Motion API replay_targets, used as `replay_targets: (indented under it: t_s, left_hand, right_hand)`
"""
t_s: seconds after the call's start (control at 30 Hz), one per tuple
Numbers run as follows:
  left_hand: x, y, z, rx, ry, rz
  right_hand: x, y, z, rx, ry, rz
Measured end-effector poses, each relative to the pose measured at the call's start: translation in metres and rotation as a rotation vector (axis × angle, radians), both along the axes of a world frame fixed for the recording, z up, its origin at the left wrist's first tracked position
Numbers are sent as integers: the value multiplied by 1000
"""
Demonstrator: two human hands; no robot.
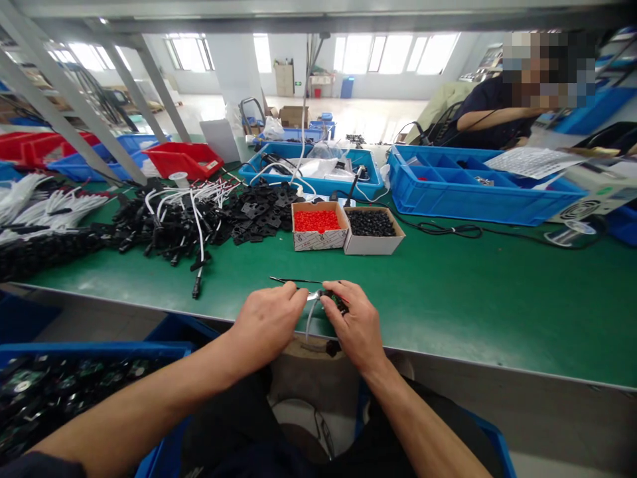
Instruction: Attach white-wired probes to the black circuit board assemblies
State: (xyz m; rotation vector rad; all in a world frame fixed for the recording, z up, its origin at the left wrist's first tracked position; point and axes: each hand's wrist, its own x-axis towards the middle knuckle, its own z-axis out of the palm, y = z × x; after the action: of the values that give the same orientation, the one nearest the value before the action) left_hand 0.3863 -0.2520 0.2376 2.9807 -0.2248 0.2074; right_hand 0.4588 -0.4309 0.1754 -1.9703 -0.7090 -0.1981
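1. A small black part [341,305], showing a patch of green board, is just above the tabletop [448,282] near its front edge, clamped between the thumb and fingers of the right hand [359,325].
2. The left hand [269,318] has its fingers pinched together on a shiny, metal-looking piece [313,296] that reaches towards the part; from here I can't tell its full shape.
3. A smooth grey wire [309,322] curves down between the hands, past the front edge.
4. Just beyond the fingers lies a thin black rod [294,279].
5. Farther back, two card boxes touch: one of red bits [316,220], one of glossy black bits [371,224].
6. Left of them spread flat, notched black plates [261,216] and tangled cables [200,232].
7. Along the back edge stands a ribbed blue plastic bin [462,202].
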Motion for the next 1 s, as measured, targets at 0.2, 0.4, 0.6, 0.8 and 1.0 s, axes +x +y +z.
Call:
replay_targets:
  t_s: [0.2,0.4,0.6,0.8,1.0]
  left_hand:
    - [-14,-25,-38,-809,30,88]
    - [-15,-22,-106,-333,-502,-59]
    - [-23,-3,-82,-324,-390,-149]
    - [-22,11,-43,-994,170,264]
    - [-10,-9,-50,-1475,420,231]
  right_hand:
    - [-3,5,-5,271,459,-39]
    - [-8,6,5,590,1290,193]
    - [0,-11,11,581,1340,235]
    - [-2,-11,11,625,1292,343]
    - [-8,-4,14,747,1242,343]
